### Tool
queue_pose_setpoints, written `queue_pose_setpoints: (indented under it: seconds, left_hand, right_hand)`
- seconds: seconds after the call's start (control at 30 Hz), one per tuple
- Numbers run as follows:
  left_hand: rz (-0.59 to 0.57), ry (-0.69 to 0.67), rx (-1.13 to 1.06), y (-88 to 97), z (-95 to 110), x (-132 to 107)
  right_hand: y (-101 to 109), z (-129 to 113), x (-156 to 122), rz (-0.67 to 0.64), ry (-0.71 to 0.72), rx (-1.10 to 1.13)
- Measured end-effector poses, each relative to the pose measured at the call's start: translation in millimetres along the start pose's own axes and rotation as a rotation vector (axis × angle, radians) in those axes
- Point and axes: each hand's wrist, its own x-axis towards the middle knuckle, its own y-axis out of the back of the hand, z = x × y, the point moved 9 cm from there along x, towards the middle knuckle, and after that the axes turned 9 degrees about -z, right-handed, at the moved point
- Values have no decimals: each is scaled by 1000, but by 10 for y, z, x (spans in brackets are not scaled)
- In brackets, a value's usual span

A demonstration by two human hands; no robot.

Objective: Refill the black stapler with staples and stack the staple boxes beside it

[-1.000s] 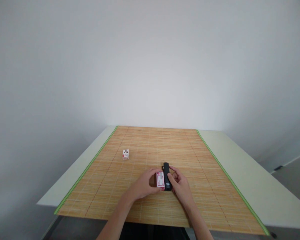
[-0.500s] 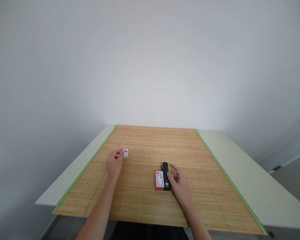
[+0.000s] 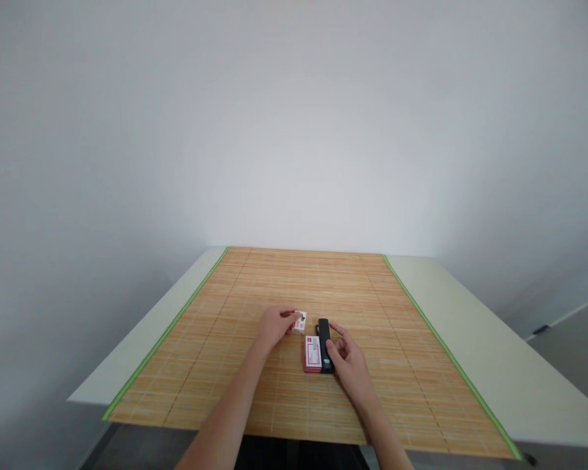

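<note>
My left hand (image 3: 275, 324) pinches a small white box (image 3: 300, 322) with red and black print, just behind a flat red-and-white box (image 3: 312, 354) lying on the bamboo mat (image 3: 294, 365). A black stapler (image 3: 325, 344) lies along the right side of that flat box. My right hand (image 3: 349, 359) rests beside the stapler, its fingers loosely spread and one fingertip close to the stapler's side. It holds nothing.
The bamboo mat with green edging covers the middle of a pale table (image 3: 494, 352) set against a white wall. A small dark object (image 3: 545, 329) lies on the floor to the right.
My left hand left the flat box, reached to the far left for the small white box, and has brought it next to the flat box. My right hand stayed by the stapler.
</note>
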Motion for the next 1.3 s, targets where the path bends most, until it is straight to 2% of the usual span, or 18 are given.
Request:
queue_pose_setpoints:
  seconds: [0.1, 0.2, 0.33, 0.47, 0.6, 0.7, 0.97, 1.13, 1.23, 1.3]
  left_hand:
    - [-9, -18, -14, -164, 80, -52]
    - [19, -22, -37, -199, 98, -111]
    - [96, -42, -128, -264, 113, -251]
    - [149, -30, -267, -489, 89, -441]
    - [101, -6, -407, -765, 58, -600]
    - [57, -10, -541, -887, 76, -700]
    - [63, 4, -560, -944, 111, -873]
    - [-13, -18, -503, -908, 99, -906]
    - [-38, -36, -531, -984, 151, -885]
    - [-37, -24, -579, -1105, 220, -849]
  right_hand:
    - [-3, -49, 6, -2, 12, -25]
    - [-15, -118, -26, -22, 18, -91]
    - [31, -209, -236, 19, 65, -235]
    - [-48, -234, -462, -20, 166, -476]
    - [-198, -148, -483, -131, 178, -629]
    - [-241, -138, -448, -163, 185, -676]
    - [-244, -168, -463, -158, 177, -687]
    - [-250, -142, -455, -157, 172, -686]
    - [-158, -142, -428, -162, 162, -659]
    - [-9, -152, -407, -158, 157, -626]
